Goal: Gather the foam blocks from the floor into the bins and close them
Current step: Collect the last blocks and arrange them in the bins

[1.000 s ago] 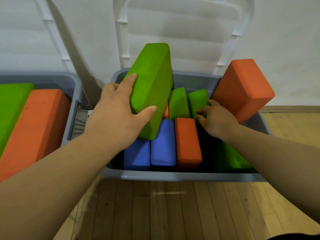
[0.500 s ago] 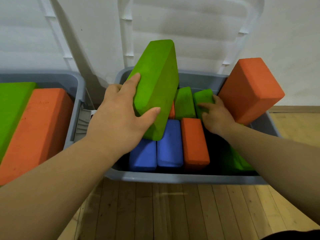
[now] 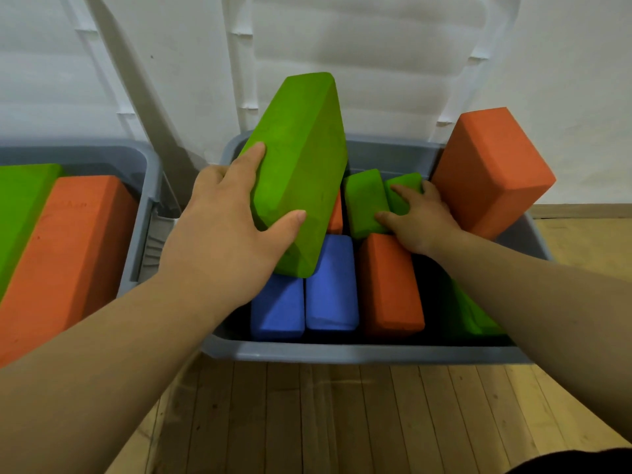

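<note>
My left hand (image 3: 225, 234) grips a large green foam block (image 3: 301, 165), tilted up over the left side of the grey bin (image 3: 359, 354). My right hand (image 3: 417, 220) reaches into the bin, its fingers and thumb round a small green block (image 3: 405, 186) at the back beside another green block (image 3: 362, 200). Inside lie two blue blocks (image 3: 328, 285), an orange block (image 3: 390, 285) and a green block (image 3: 472, 316) under my right forearm. A big orange block (image 3: 489, 172) leans on the bin's right rim. The white lid (image 3: 359, 63) stands open against the wall.
A second grey bin (image 3: 143, 186) stands to the left, holding a large orange block (image 3: 65, 251) and a green block (image 3: 20, 206), its white lid (image 3: 51, 63) raised too. Wooden floor (image 3: 342, 415) runs in front of the bins.
My right hand has slid a little further back and closed round the small green block. The large green block in my left hand has tipped slightly more upright.
</note>
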### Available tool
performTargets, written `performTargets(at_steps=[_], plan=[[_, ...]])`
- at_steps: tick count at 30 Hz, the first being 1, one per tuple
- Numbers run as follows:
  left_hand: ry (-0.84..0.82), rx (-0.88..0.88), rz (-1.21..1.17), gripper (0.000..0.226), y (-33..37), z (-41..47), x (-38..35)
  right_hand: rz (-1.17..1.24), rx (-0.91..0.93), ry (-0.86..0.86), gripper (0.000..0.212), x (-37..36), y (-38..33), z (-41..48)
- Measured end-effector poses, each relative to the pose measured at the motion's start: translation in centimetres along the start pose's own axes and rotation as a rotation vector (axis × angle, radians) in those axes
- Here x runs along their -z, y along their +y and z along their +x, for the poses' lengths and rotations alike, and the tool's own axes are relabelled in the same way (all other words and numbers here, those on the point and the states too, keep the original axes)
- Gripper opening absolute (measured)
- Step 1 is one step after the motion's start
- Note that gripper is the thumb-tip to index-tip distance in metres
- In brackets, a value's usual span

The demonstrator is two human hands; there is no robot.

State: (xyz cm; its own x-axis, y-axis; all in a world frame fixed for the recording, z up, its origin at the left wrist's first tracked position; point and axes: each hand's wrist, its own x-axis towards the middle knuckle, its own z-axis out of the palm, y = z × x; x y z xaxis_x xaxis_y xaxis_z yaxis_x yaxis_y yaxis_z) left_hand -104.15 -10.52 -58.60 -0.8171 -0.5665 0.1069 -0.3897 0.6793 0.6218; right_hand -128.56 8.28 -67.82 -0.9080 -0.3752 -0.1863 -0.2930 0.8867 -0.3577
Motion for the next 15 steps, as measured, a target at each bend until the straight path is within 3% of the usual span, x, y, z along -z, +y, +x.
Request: performTargets(at_steps=[4, 7, 9, 12, 15], plan=[[-0.006, -0.001, -0.003, 0.091, 0.2, -0.1, 0.0, -0.031, -0.006, -0.036, 0.066, 0.3, -0.3, 0.0], [-0.011, -0.007, 0.019, 0.092, 0.1, -0.2, 0.1, -0.205, 0.051, -0.078, 0.057, 0.8, -1.0, -0.8], [-0.015, 0.002, 0.023, 0.093, 0.1, -0.1, 0.1, -0.303, 0.194, 0.03, 0.053, 2.0, -1.9, -1.9], [-0.021, -0.014, 0.02, 0.093, 0.6, 0.0, -0.4, -0.345, 0.334, 0.357, 0.051, 5.5, -2.8, -3.1], [-0.02, -0.047, 0.055, 0.094, 1.6, -0.2, -1.1, -0.54, 0.169, 0.439, 0.065, 8.2, -2.1, -3.6]])
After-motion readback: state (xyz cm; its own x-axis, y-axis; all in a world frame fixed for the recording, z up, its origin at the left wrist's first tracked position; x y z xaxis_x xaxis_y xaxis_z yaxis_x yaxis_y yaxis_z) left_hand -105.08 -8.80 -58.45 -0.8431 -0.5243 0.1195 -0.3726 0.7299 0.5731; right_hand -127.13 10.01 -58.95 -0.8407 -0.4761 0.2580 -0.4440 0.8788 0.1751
